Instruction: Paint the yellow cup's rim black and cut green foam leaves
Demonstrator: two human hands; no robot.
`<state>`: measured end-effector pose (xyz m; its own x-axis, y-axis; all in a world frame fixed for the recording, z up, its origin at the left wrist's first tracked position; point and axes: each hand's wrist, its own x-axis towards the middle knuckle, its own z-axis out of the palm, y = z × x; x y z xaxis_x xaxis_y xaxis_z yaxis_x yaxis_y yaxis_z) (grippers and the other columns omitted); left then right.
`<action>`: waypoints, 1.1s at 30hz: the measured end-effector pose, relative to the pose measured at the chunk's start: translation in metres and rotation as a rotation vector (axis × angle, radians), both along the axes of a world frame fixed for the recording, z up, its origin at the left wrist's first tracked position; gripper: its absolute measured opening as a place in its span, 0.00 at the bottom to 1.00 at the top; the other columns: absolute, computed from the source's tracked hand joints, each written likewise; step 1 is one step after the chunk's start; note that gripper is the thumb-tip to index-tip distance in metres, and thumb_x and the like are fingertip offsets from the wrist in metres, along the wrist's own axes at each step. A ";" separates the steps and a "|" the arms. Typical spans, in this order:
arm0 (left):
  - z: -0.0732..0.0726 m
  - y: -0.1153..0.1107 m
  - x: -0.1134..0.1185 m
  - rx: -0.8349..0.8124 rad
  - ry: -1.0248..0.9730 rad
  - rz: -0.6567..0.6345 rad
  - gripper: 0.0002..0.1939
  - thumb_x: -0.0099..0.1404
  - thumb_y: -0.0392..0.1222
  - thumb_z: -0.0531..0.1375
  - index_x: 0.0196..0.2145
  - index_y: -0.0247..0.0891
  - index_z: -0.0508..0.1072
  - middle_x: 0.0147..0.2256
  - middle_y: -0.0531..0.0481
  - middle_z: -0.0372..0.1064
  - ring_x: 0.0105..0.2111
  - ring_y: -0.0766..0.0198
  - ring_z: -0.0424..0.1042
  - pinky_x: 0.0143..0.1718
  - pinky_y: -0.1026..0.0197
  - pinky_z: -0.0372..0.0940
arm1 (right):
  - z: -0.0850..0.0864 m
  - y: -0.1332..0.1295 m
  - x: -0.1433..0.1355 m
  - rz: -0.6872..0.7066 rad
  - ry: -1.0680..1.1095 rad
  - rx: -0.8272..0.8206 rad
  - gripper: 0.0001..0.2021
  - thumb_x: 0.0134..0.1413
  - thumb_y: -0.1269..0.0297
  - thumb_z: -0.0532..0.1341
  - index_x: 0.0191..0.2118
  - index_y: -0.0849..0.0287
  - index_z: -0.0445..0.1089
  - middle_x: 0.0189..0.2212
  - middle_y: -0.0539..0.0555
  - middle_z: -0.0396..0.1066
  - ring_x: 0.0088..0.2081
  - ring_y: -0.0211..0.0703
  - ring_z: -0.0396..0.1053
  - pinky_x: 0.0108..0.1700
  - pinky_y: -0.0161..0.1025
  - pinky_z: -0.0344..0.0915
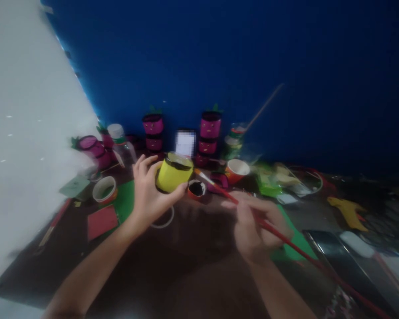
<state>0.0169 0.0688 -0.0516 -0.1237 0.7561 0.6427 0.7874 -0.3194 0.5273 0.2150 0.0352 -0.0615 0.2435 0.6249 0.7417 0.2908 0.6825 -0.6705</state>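
My left hand (151, 188) is wrapped round a yellow cup-shaped piece (174, 176) with a dark rim, held tilted above the table. Between the thumb and fingers of my right hand (257, 223) is a long red paintbrush (219, 189). Its pale tip points left, close to the right side of the yellow piece; whether they touch I cannot tell. Just below the tip stands a small cup of dark paint (196, 189). A purple piece (218, 181) lies beside that cup, and an orange cup with a white inside (237, 170) is to its right.
Stacked purple figures (153, 133) and bottles (233, 144) line the blue wall. At left are another cup (105, 190), a red pad (103, 222) and a brush (55, 222). A yellow glue gun (348, 212) and a dark phone (342, 261) lie at right on the brown table (186, 274).
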 end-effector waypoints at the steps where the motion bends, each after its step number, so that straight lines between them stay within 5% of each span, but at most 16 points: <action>1: 0.000 0.000 0.000 -0.002 -0.004 -0.007 0.25 0.46 0.53 0.65 0.40 0.40 0.68 0.47 0.45 0.62 0.56 0.47 0.52 0.56 0.43 0.50 | 0.000 0.000 0.000 0.016 0.030 -0.010 0.04 0.50 0.74 0.60 0.31 0.59 0.69 0.25 0.51 0.74 0.29 0.44 0.74 0.35 0.44 0.71; 10: 0.000 -0.001 0.003 -0.066 -0.106 -0.057 0.25 0.45 0.53 0.65 0.39 0.39 0.68 0.47 0.45 0.62 0.56 0.48 0.54 0.56 0.45 0.53 | 0.002 0.003 -0.002 -0.035 0.152 -0.088 0.02 0.50 0.70 0.61 0.29 0.61 0.70 0.24 0.50 0.73 0.22 0.38 0.72 0.28 0.37 0.69; 17: 0.000 -0.003 0.006 -0.130 -0.195 -0.081 0.24 0.45 0.54 0.65 0.38 0.40 0.69 0.46 0.44 0.62 0.55 0.48 0.56 0.56 0.43 0.53 | 0.002 0.008 0.003 0.136 0.249 -0.129 0.03 0.51 0.68 0.61 0.28 0.60 0.69 0.23 0.50 0.73 0.20 0.38 0.70 0.26 0.38 0.69; 22: 0.000 -0.003 0.003 -0.157 -0.234 -0.096 0.23 0.46 0.54 0.65 0.38 0.40 0.70 0.46 0.44 0.63 0.54 0.48 0.57 0.55 0.43 0.55 | 0.000 0.012 0.006 0.089 0.262 -0.140 0.02 0.50 0.69 0.61 0.29 0.60 0.69 0.19 0.48 0.71 0.21 0.38 0.70 0.27 0.38 0.69; 33: 0.001 -0.003 0.002 -0.279 -0.250 -0.199 0.24 0.46 0.55 0.64 0.39 0.38 0.72 0.49 0.43 0.60 0.53 0.49 0.58 0.56 0.46 0.54 | 0.020 0.025 0.027 0.413 0.187 -0.145 0.01 0.47 0.68 0.63 0.29 0.56 0.71 0.23 0.49 0.72 0.23 0.39 0.72 0.26 0.38 0.71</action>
